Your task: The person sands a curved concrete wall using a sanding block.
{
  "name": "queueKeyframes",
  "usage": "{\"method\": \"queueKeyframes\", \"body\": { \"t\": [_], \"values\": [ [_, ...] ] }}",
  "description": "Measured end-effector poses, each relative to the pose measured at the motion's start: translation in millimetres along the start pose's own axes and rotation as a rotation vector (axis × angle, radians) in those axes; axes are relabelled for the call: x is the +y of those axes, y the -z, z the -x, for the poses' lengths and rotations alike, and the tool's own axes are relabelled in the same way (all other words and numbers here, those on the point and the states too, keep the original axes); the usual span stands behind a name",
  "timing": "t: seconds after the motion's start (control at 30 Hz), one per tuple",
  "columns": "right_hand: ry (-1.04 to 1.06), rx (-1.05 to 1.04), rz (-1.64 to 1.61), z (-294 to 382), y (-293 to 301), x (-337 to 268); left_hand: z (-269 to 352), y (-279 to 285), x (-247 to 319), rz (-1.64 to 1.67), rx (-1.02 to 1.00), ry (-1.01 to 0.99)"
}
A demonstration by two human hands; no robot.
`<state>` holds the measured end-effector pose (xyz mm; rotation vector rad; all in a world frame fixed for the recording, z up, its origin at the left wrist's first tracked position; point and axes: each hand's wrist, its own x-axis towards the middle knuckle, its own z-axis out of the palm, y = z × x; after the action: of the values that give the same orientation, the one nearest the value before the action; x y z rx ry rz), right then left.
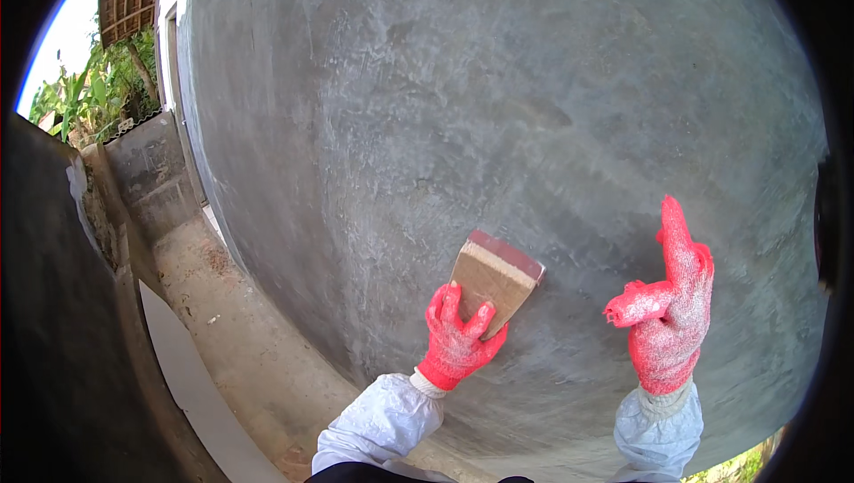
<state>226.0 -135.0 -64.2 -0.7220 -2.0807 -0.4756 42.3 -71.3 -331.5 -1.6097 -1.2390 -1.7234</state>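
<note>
My left hand (460,348), in a dusty red knit glove, grips a wooden sanding block (497,286) faced with reddish-brown sandpaper. Fingers and thumb lie over its brown back. The sandpaper side is turned towards a grey cement-plastered wall (427,149); whether it presses on the surface is hidden. To the right, my right hand (670,313), gloved alike, is held up before the same wall with nothing in it. Its fingers point upward, the thumb sticks out to the left, and the thumb tip of the glove looks frayed. I cannot tell if this hand touches the plaster.
Below left runs a narrow concrete walkway (220,336) with loose debris. A low dark wall (53,283) borders it, a pale flat strip (193,383) along its foot. A low block wall (150,176) stands at the far end, near a doorway (171,49) and green plants (87,96).
</note>
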Motion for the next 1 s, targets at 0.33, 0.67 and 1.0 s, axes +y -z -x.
{"method": "queueKeyframes", "body": {
  "t": [0.33,0.67,1.0],
  "values": [
    [0.418,0.126,0.019,-122,-28,16,86,-2,-45,-0.014,0.034,0.041],
    [0.288,0.113,-0.076,-111,-40,16,-110,23,-31,-0.038,0.111,-0.024],
    [0.358,0.09,0.051,-115,-41,19,-13,16,-74,-0.099,0.096,0.046]
  ]
}}
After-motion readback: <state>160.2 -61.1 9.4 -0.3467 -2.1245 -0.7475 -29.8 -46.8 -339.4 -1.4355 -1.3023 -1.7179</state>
